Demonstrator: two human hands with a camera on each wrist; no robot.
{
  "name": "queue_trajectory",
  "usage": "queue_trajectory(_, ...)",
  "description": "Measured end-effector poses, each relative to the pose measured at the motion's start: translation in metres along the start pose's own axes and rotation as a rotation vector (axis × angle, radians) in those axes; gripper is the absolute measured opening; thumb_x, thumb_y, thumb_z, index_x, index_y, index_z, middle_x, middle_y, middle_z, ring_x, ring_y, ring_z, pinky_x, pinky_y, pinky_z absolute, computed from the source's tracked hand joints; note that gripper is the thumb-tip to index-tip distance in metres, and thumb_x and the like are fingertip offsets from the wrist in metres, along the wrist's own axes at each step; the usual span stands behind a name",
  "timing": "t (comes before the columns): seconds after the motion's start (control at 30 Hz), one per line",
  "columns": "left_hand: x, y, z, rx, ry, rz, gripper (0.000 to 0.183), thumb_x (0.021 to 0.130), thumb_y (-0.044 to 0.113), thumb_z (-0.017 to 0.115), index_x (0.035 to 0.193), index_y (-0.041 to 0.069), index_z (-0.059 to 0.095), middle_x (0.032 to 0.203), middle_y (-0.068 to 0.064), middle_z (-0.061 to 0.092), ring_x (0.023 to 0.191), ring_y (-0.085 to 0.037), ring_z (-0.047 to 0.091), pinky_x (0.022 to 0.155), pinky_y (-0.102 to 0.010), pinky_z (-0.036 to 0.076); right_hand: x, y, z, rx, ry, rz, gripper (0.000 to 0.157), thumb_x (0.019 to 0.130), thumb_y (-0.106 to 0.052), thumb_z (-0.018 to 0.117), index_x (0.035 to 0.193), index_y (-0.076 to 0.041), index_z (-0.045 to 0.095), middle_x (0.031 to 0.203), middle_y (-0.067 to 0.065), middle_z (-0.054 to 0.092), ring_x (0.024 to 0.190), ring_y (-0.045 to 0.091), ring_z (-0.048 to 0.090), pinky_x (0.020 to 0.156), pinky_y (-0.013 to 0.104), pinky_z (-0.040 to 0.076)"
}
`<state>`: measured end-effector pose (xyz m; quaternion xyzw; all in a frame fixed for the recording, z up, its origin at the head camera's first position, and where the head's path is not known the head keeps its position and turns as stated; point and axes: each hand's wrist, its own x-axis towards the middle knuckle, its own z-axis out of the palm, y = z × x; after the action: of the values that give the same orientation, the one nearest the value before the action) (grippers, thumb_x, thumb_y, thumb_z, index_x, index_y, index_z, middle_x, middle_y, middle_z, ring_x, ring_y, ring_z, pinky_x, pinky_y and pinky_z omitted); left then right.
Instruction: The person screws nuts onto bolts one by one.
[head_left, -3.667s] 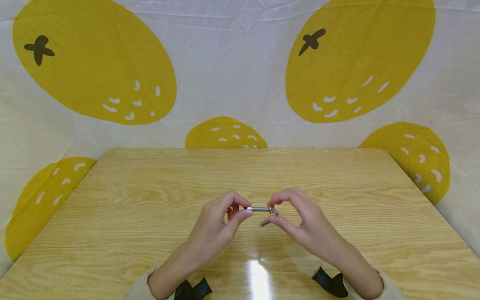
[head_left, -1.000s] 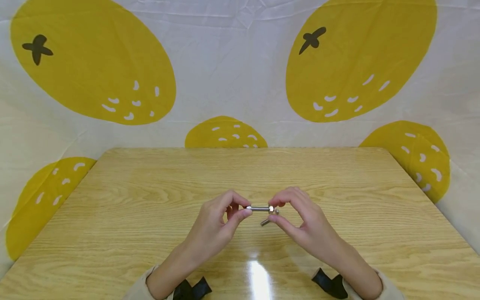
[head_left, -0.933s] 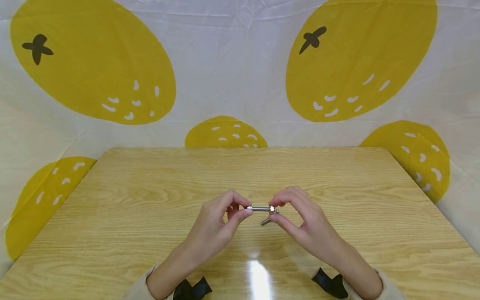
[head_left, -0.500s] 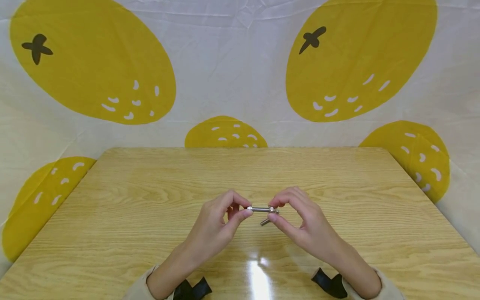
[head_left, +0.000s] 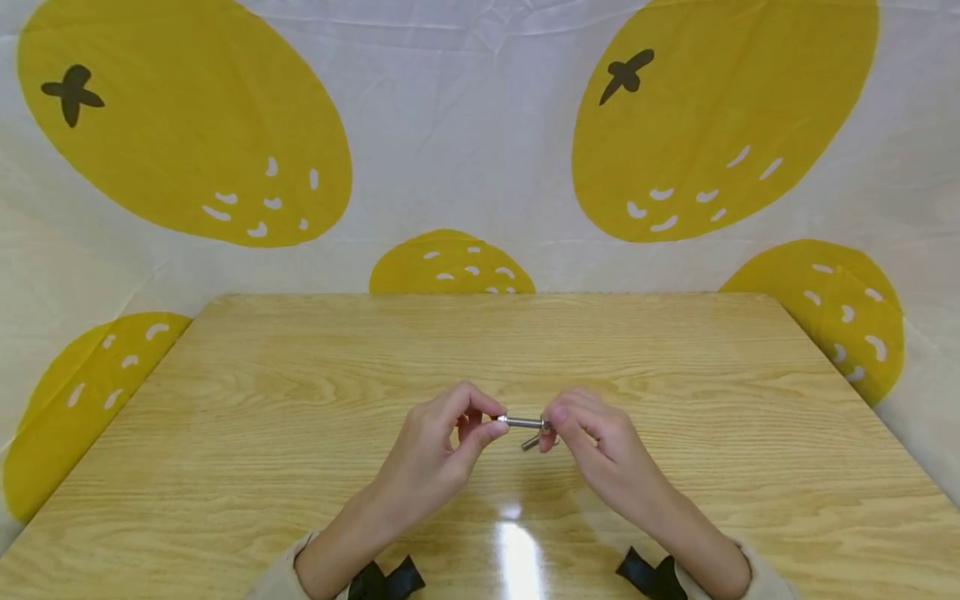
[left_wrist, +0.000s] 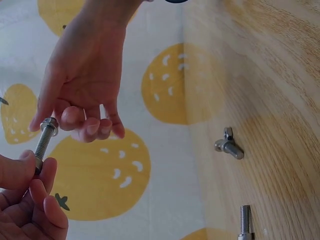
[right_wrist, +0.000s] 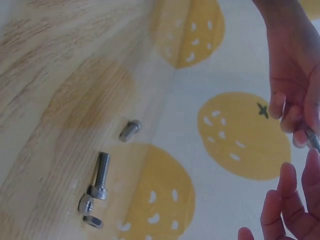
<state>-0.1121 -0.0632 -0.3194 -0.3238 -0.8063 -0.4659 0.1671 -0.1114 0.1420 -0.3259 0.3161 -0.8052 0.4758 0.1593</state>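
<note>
My left hand [head_left: 438, 437] pinches the head of a silver bolt [head_left: 525, 422] between thumb and index finger, holding it nearly level above the table. A hex nut [left_wrist: 49, 122] sits on the far end of the bolt's thread in the left wrist view. My right hand [head_left: 600, 437] has thumb and index finger at this nut, one on either side, its other fingers loosely bent. Below, a second bolt [head_left: 530, 443] lies on the table, partly hidden by the right fingers. In the right wrist view the held bolt is mostly cut off.
On the wooden table [head_left: 300, 358], the right wrist view shows a loose bolt [right_wrist: 100, 172], a nut [right_wrist: 86, 204] by its head, another nut [right_wrist: 92, 221], and a shorter-looking bolt [right_wrist: 131, 130] farther off. A white cloth [head_left: 465, 125] with yellow fruit shapes hangs behind.
My right thumb has moved from below the nut to above it, and the fingers have rolled round and down. The bolt's right end dips slightly. My left hand keeps its pinch almost unmoved.
</note>
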Motion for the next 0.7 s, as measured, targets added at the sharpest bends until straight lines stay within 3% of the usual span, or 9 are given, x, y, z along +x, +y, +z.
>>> queue_trajectory(0.1, 0.0002, -0.0002, 0.0002, -0.002, 0.003, 0.0, 0.01, 0.085, 0.01, 0.066, 0.093, 0.01, 0.06, 0.075, 0.006, 0.058, 0.063, -0.002, 0.043, 0.05, -0.016, 0.038, 0.0001, -0.0004, -0.0031, -0.035, -0.009, 0.041, 0.022, 0.094, -0.006, 0.051, 0.083, -0.02, 0.064, 0.08, -0.011, 0.061, 0.081, 0.005, 0.054, 0.074, 0.025, 0.045)
queue_trajectory(0.17, 0.0002, -0.0004, 0.0002, 0.0, 0.003, 0.001, 0.01, 0.085, 0.01, 0.066, 0.093, 0.01, 0.06, 0.075, 0.006, 0.058, 0.063, -0.001, 0.043, 0.05, -0.016, 0.038, 0.0006, 0.0003, -0.0056, -0.059, -0.011, 0.018, 0.011, 0.089, -0.009, 0.062, 0.094, -0.018, 0.064, 0.086, -0.009, 0.061, 0.083, 0.006, 0.054, 0.076, 0.025, 0.046)
queue_trajectory(0.3, 0.0002, -0.0006, -0.0003, 0.001, 0.0, -0.007, 0.01, 0.086, 0.011, 0.066, 0.093, 0.01, 0.06, 0.075, 0.006, 0.058, 0.062, -0.001, 0.043, 0.05, -0.017, 0.039, 0.0014, 0.0009, -0.0095, -0.096, -0.033, -0.071, 0.043, 0.076, -0.009, 0.076, 0.113, -0.012, 0.056, 0.1, -0.005, 0.059, 0.091, 0.01, 0.053, 0.084, 0.022, 0.045)
queue_trajectory(0.43, 0.0005, -0.0003, -0.0014, 0.001, 0.001, -0.024, 0.01, 0.086, 0.012, 0.066, 0.094, 0.011, 0.06, 0.074, 0.007, 0.057, 0.062, -0.002, 0.043, 0.05, -0.017, 0.038, 0.0022, 0.0009, -0.0102, -0.082, -0.049, -0.13, 0.044, 0.074, -0.002, 0.076, 0.112, -0.009, 0.054, 0.105, -0.002, 0.059, 0.096, 0.011, 0.052, 0.088, 0.018, 0.043)
queue_trajectory(0.7, 0.0004, -0.0006, -0.0019, 0.0, -0.003, -0.021, 0.01, 0.085, 0.012, 0.066, 0.094, 0.011, 0.06, 0.075, 0.006, 0.057, 0.062, -0.002, 0.043, 0.05, -0.016, 0.038, 0.0028, 0.0031, -0.008, -0.049, -0.018, -0.18, 0.037, 0.072, 0.007, 0.073, 0.103, -0.008, 0.059, 0.099, 0.001, 0.061, 0.096, 0.01, 0.053, 0.087, 0.016, 0.043)
